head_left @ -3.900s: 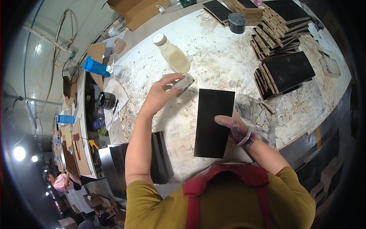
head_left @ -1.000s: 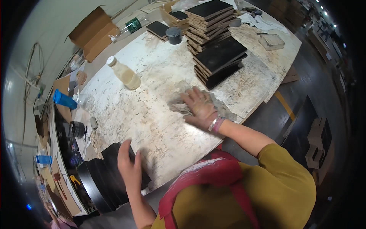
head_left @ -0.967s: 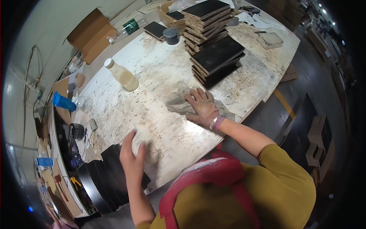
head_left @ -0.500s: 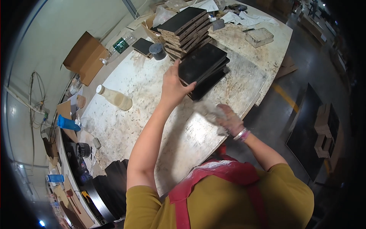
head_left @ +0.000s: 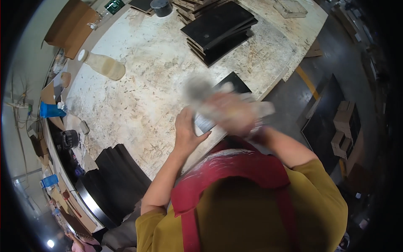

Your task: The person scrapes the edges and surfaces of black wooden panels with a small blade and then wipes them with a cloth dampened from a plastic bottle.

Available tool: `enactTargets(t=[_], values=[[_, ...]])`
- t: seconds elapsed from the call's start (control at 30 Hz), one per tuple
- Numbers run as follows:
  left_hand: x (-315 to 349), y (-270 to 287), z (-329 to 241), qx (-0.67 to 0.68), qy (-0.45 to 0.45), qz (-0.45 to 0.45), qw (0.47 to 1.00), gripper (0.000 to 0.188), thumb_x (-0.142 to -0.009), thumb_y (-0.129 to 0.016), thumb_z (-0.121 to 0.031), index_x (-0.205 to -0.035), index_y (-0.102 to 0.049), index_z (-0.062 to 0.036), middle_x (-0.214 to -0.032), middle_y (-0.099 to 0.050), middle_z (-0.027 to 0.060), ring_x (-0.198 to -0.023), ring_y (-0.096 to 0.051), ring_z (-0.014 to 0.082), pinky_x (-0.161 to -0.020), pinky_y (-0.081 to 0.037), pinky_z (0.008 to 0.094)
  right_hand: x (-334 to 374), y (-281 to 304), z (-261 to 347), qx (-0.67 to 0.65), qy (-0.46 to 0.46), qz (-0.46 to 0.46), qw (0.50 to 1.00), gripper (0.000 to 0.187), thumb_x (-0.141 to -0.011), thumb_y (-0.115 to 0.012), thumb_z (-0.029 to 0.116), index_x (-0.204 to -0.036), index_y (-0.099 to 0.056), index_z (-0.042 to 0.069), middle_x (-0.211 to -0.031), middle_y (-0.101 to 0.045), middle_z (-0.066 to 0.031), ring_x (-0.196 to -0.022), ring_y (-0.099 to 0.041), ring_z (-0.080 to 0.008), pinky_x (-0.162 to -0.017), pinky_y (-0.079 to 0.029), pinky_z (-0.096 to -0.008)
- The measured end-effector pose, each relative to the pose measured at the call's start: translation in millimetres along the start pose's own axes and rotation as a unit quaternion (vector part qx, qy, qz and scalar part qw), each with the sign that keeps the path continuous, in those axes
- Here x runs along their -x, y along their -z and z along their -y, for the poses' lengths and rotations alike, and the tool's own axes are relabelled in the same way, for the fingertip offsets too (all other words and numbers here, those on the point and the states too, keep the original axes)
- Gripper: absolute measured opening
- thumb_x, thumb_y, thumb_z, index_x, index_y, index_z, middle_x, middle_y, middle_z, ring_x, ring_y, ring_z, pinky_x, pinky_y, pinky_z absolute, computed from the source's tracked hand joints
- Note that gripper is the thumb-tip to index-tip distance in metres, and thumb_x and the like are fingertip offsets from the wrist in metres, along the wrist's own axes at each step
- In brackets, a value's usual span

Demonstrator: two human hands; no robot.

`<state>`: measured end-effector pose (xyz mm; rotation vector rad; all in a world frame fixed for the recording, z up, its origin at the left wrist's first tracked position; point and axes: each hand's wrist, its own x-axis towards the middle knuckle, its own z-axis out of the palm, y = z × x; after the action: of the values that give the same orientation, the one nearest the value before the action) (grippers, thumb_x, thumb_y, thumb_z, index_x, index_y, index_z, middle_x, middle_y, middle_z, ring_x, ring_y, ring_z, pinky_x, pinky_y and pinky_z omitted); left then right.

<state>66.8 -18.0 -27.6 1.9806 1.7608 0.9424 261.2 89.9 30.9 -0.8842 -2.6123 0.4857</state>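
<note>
A black panel [head_left: 236,83] lies flat near the table's front edge, its middle covered by my right arm and a rag. My left hand [head_left: 186,131] holds the panel's near left end between thumb and fingers. Over the panel, my right hand [head_left: 233,112] is smeared by motion and grips a greyish-white rag [head_left: 262,108]. Another blurred grey patch beside the right hand looks like part of the same rag. Just beyond, a stack of black panels [head_left: 220,25] sits a little askew.
At the left stands a lying bottle [head_left: 105,67] of cloudy liquid. A dark tub [head_left: 160,7] and more stacked boards [head_left: 189,6] are at the back. Dark panels [head_left: 119,172] stand at the lower left. Boxes [head_left: 346,117] rest on the floor at right.
My left hand has left the stack and moved nearer, now on a panel by the table's front edge. My right hand has moved left over that panel with the rag. The view has tilted down.
</note>
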Motion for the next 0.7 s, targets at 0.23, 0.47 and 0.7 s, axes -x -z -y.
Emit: enactTargets(t=[0.23, 0.47, 0.7], values=[[-0.9, 7.3, -1.5, 0.012, 0.003, 0.001, 1.0, 0.098, -0.055, -0.088, -0.018, -0.136, -0.037, 0.002, -0.131, -0.044, 0.0248, -0.124, -0.042, 0.0408, -0.103, -0.032, 0.0487, -7.0, 16.4, -123.8, 0.005, -0.298, -0.099, 0.949, 0.029, -0.081, -0.062, 0.012, -0.109, -0.061, 0.004, -0.098, -0.063, -0.0164, -0.085, -0.064, -0.0275, -0.072, -0.054, -0.0372], [5.5, 2.9, 8.8, -0.044, 0.026, -0.017, 0.999, 0.108, -0.056, -0.088, -0.028, -0.142, -0.029, 0.0017, -0.136, -0.042, 0.025, -0.128, -0.038, 0.0417, -0.106, -0.031, 0.0482, -32.5, 4.1, 38.2, 0.159, 0.032, 0.019, 0.987, 0.022, -0.086, -0.054, 0.029, -0.096, -0.063, 0.011, -0.084, -0.065, -0.0102, -0.075, -0.066, -0.03, -0.065, -0.053, -0.0468], [9.6, 3.3, 10.8, -0.015, 0.003, -0.061, 0.998, 0.106, -0.056, -0.088, -0.026, -0.142, -0.032, 0.0008, -0.135, -0.045, 0.0245, -0.124, -0.043, 0.0402, -0.104, -0.034, 0.0473, -7.0, -11.0, -103.0, 0.0, -0.324, -0.094, 0.942, 0.037, -0.09, -0.056, 0.021, -0.123, -0.056, 0.006, -0.105, -0.062, -0.0187, -0.094, -0.062, -0.0324, -0.08, -0.051, -0.0404]])
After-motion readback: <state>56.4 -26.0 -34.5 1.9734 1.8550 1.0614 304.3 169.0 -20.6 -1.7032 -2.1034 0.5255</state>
